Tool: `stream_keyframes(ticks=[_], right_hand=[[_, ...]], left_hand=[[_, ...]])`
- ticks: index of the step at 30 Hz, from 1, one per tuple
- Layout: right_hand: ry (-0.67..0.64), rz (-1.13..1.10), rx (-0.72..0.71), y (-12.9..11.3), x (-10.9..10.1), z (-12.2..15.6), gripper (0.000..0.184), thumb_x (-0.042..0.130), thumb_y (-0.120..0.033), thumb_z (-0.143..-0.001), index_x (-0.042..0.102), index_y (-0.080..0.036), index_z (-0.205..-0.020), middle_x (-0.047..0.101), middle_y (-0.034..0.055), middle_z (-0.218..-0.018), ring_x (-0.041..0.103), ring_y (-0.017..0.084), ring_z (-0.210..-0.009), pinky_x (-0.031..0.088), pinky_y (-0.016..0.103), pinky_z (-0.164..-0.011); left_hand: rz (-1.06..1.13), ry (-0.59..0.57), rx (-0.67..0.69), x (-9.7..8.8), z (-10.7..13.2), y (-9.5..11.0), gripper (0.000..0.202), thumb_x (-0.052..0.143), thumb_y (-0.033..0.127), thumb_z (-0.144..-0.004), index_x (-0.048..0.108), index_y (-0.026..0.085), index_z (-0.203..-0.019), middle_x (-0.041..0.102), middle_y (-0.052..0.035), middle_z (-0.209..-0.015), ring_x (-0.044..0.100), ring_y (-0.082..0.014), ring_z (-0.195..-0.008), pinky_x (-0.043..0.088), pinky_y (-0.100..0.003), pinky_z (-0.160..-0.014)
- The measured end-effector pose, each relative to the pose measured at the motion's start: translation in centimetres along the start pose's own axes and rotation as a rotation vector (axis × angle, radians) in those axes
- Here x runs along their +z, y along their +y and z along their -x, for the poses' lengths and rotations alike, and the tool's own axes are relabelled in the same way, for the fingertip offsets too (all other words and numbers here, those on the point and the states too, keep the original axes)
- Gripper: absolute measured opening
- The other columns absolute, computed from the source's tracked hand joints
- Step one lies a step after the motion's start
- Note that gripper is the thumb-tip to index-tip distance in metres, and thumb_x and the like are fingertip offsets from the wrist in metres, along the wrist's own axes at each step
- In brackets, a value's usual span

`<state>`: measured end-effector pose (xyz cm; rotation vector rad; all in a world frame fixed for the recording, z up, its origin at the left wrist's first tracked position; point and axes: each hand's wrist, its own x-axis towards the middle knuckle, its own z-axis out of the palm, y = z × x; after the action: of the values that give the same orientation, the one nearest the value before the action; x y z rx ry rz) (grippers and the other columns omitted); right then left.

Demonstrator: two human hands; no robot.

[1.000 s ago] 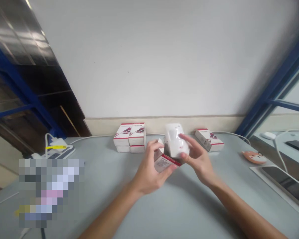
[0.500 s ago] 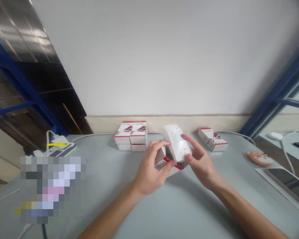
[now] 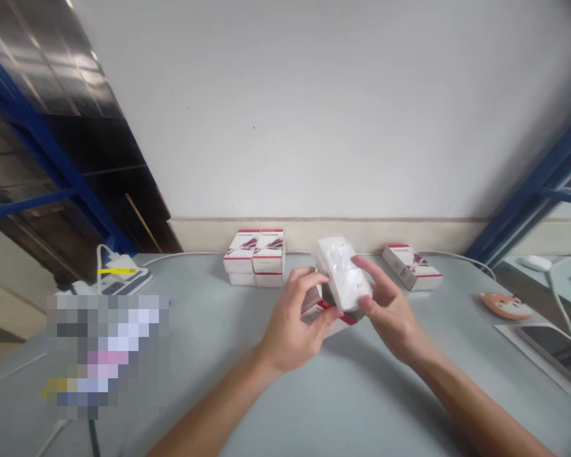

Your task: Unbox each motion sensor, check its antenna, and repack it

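A white motion detector (image 3: pixel 343 273), seemingly in a clear plastic bag, is tilted over a red-and-white cardboard box (image 3: pixel 337 326). My right hand (image 3: pixel 396 317) holds the detector by its right side between fingers and thumb. On the other side, my left hand (image 3: pixel 291 325) is wrapped about the box's left side, its fingertips close to the detector's edge. The box's inside looks dark behind the detector, and both hands hide much of the box.
Stacked red-and-white boxes (image 3: pixel 255 259) stand by the wall, with another box (image 3: pixel 413 268) lying to the right. Further right are an orange animal-faced object (image 3: pixel 505 306) and a dark tablet-like device (image 3: pixel 554 352). A power strip (image 3: pixel 126 282) sits left, behind a pixelated patch.
The view has shifted slightly, so everything appears a little further right. My hands keep nearly the same hold on the detector and box.
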<state>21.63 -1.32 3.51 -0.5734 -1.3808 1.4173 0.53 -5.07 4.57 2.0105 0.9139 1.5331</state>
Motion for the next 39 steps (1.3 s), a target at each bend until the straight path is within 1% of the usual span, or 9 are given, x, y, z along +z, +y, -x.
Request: stream_keyframes(ticks=[4,6,9,15,20,29,33,36,39], right_hand=[[0.035,0.033,0.014,0.1,0.3,0.0,0.063,0.078,-0.052,-0.090,0.059,-0.038,-0.149,0.068,0.0085,-0.141,0.069,0.033,-0.118,0.059,0.048,-0.096],[0.040,0.026,0.030,0.0,0.6,0.0,0.062,0.075,-0.056,-0.091,0.060,-0.037,-0.148,0.067,0.0087,-0.144,0.068,0.034,-0.120,0.058,0.051,-0.100],[0.013,-0.036,0.063,-0.1,1.1,0.0,0.058,0.069,-0.058,-0.093,0.061,-0.038,-0.146,0.070,0.0084,-0.138,0.070,0.034,-0.113,0.057,0.053,-0.097],[-0.027,-0.054,0.091,-0.1,1.4,0.2,0.056,0.078,-0.056,-0.086,0.067,-0.038,-0.139,0.073,0.0070,-0.115,0.068,0.026,-0.084,0.057,0.039,-0.071],[-0.019,-0.060,0.091,0.2,1.4,0.4,0.057,0.081,-0.050,-0.086,0.068,-0.039,-0.140,0.072,0.0054,-0.111,0.064,0.022,-0.082,0.054,0.033,-0.067],[-0.026,-0.039,0.110,-0.1,1.3,0.5,0.062,0.081,-0.051,-0.087,0.065,-0.038,-0.145,0.073,0.0068,-0.127,0.069,0.026,-0.093,0.059,0.037,-0.073],[-0.036,0.000,0.093,0.1,1.2,0.6,0.062,0.079,-0.054,-0.089,0.063,-0.038,-0.147,0.068,0.0067,-0.142,0.069,0.033,-0.116,0.060,0.048,-0.094],[-0.024,-0.001,0.072,0.2,1.3,0.5,0.063,0.076,-0.055,-0.091,0.060,-0.037,-0.149,0.065,0.0076,-0.148,0.066,0.036,-0.127,0.056,0.054,-0.105],[-0.004,-0.012,0.036,0.2,1.3,0.4,0.063,0.077,-0.050,-0.092,0.057,-0.039,-0.150,0.064,0.0071,-0.149,0.067,0.035,-0.127,0.057,0.054,-0.104]], left_hand=[[0.023,-0.011,-0.038,-0.2,-0.1,0.7,0.034,0.060,0.030,-0.102,0.050,0.029,-0.135,0.056,-0.0105,-0.129,0.062,-0.0246,-0.114,0.055,-0.040,-0.099],[0.010,0.029,-0.041,-0.1,-0.1,0.9,0.031,0.056,0.028,-0.104,0.050,0.028,-0.134,0.058,-0.0103,-0.127,0.061,-0.0245,-0.115,0.052,-0.041,-0.102],[-0.043,0.097,-0.005,0.5,0.0,1.0,0.025,0.056,0.029,-0.104,0.053,0.028,-0.129,0.059,-0.0092,-0.124,0.061,-0.0242,-0.115,0.051,-0.039,-0.103],[-0.037,0.290,-0.098,1.4,0.3,0.8,0.019,0.063,0.031,-0.101,0.053,0.027,-0.116,0.062,-0.0036,-0.103,0.065,-0.0186,-0.095,0.056,-0.029,-0.081],[-0.058,0.302,-0.099,1.3,0.4,0.4,0.017,0.065,0.032,-0.100,0.055,0.026,-0.112,0.063,-0.0008,-0.094,0.063,-0.0141,-0.078,0.053,-0.023,-0.068],[0.066,0.319,-0.151,1.4,-0.1,1.3,0.012,0.059,0.035,-0.103,0.055,0.025,-0.103,0.059,0.0012,-0.082,0.060,-0.0137,-0.072,0.050,-0.022,-0.062],[0.047,0.308,-0.127,1.5,-0.3,1.2,0.013,0.060,0.034,-0.103,0.055,0.024,-0.097,0.058,0.0015,-0.081,0.059,-0.0135,-0.073,0.050,-0.023,-0.066],[0.003,0.290,-0.129,1.2,-0.2,0.9,0.010,0.058,0.034,-0.104,0.056,0.024,-0.104,0.060,-0.0004,-0.087,0.061,-0.0147,-0.079,0.050,-0.024,-0.069],[-0.019,0.219,-0.113,0.6,0.1,0.6,0.018,0.054,0.036,-0.106,0.054,0.026,-0.121,0.063,-0.0049,-0.102,0.063,-0.0189,-0.093,0.053,-0.028,-0.075]])
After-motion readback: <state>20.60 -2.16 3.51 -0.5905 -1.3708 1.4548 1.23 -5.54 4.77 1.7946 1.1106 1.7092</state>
